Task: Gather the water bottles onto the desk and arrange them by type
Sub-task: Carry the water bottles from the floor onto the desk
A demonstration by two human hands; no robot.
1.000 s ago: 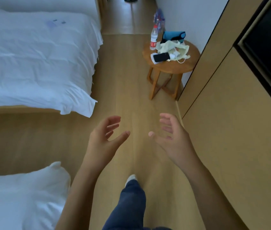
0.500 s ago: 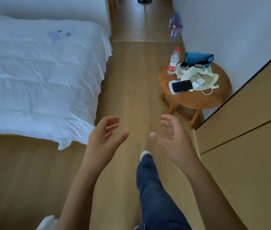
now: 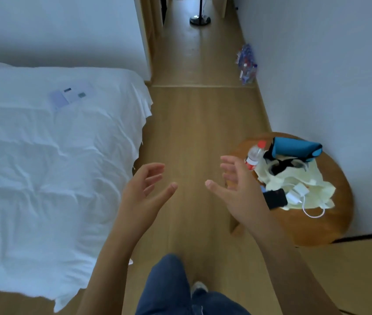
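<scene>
A clear water bottle (image 3: pixel 255 155) with a red cap and red label stands on the left part of a round wooden side table (image 3: pixel 321 221). A shrink-wrapped pack of bottles (image 3: pixel 246 64) lies on the floor against the right wall, farther down the passage. My left hand (image 3: pixel 144 189) and my right hand (image 3: pixel 237 187) are held out in front of me, palms facing each other, fingers relaxed, holding nothing. The fingertips of my right hand are just left of the bottle, not touching it.
A bed with white sheets (image 3: pixel 44 167) fills the left side, with papers (image 3: pixel 71 95) on it. The side table also carries a blue pouch (image 3: pixel 294 148), a pale cloth bag (image 3: pixel 294 180), a black phone (image 3: pixel 274 197) and a white charger (image 3: pixel 298 192). A lamp base (image 3: pixel 199 19) stands far down the passage.
I have walked forward along the passage; the side table and bottle are now much closer, beside my right hand. Both hands keep the same open pose.
</scene>
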